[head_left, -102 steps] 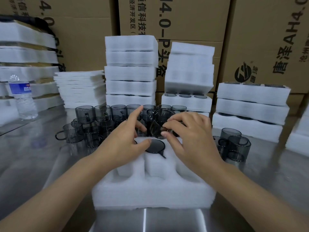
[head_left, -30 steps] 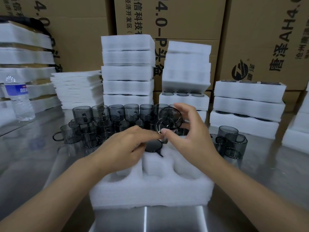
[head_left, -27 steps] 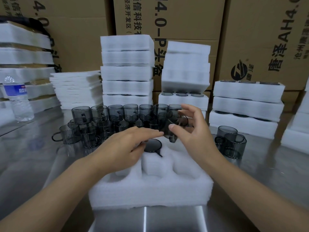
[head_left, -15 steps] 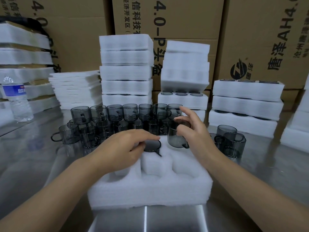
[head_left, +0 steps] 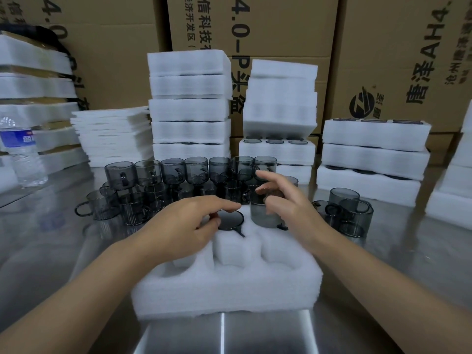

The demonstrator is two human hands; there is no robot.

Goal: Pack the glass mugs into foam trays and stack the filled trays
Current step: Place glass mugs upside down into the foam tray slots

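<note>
A white foam tray point(head_left: 229, 287) with round pockets lies in front of me on the steel table. One smoky grey glass mug point(head_left: 231, 219) sits sunk in the middle back pocket. My left hand point(head_left: 178, 226) rests on the tray, its index finger and thumb touching that mug's rim. A second grey mug point(head_left: 264, 217) stands upright, partly sunk in the back right pocket. Just above it hovers my right hand point(head_left: 288, 203), fingers spread and loose, thumb near the mug's top. Several loose grey mugs point(head_left: 178, 175) crowd behind the tray.
Two more mugs point(head_left: 350, 210) stand right of the tray. Stacks of foam trays point(head_left: 189, 106) and filled trays point(head_left: 373, 152) line the back before cardboard boxes point(head_left: 255, 26). A water bottle point(head_left: 23, 152) stands at the far left.
My right hand carried a mug down from mid-air, turned it upright into the back right pocket and let it go. The left hand stayed on the middle mug.
</note>
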